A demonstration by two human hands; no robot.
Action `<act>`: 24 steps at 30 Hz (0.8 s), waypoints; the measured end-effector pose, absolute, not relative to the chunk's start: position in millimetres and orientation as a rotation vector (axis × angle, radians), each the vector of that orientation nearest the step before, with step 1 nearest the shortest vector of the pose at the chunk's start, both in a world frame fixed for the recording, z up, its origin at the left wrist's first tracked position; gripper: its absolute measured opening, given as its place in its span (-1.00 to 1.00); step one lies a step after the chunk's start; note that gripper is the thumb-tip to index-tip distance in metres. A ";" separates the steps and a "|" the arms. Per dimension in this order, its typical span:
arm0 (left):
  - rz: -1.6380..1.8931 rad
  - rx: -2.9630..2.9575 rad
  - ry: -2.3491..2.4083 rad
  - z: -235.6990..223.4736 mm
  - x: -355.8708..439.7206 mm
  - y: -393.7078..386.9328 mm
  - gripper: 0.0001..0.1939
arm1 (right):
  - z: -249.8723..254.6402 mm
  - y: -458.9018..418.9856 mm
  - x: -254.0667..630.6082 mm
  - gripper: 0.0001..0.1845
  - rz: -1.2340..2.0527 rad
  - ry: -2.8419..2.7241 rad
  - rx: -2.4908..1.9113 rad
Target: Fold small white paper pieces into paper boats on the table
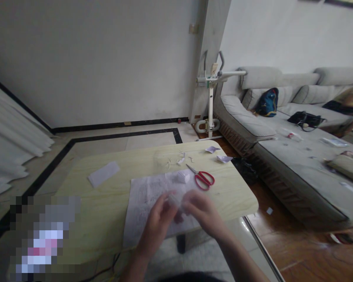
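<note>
My left hand [162, 211] is closed on a small folded piece of paper [173, 200] above the printed sheet [141, 209]. From the other side my right hand [197, 207] comes against the same paper, its fingers curled in a pinch and blurred by motion. Just beyond the hands, a small white folded paper shape [182, 177] sits on the sheet. Red-handled scissors [204, 180] lie to the right of it, blades pointing away to the left. The fingertips partly hide the held paper, so its exact form is unclear.
Paper scraps [181, 159] lie behind the sheet on the wooden table [106, 211]. Two folded paper pieces [223, 158] rest near its far right corner, a folded paper rectangle [104, 174] at left. A grey sofa [300, 156] with a seated person stands at right.
</note>
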State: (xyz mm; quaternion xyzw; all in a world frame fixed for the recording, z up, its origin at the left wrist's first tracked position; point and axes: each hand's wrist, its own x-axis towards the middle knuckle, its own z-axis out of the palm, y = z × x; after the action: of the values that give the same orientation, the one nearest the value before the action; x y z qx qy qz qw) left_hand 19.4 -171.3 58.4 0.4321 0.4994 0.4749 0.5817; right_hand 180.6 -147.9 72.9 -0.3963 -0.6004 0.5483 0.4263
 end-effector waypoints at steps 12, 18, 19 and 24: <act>1.095 0.965 1.252 54.4 20.1 -182.2 -0.66 | 73.5 -165.0 178.3 -0.74 0.952 -1.867 -0.990; 1.216 0.914 1.255 49.9 22.3 -181.3 -0.67 | 63.7 -167.0 174.7 -0.73 0.881 -1.832 -1.010; 1.218 0.917 1.254 48.5 22.0 -181.0 -0.66 | 61.6 -167.5 174.0 -0.74 0.862 -1.825 -1.019; 1.207 0.962 1.321 46.1 23.9 -179.6 -0.65 | 52.6 -169.7 171.2 -0.77 0.793 -1.759 -1.016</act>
State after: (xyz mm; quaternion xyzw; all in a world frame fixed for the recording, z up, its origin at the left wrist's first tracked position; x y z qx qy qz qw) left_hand 23.9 -179.6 46.1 0.4023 0.5525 0.5050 0.5271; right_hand 171.2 -169.7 52.6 -0.4132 -0.7153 0.3223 0.4622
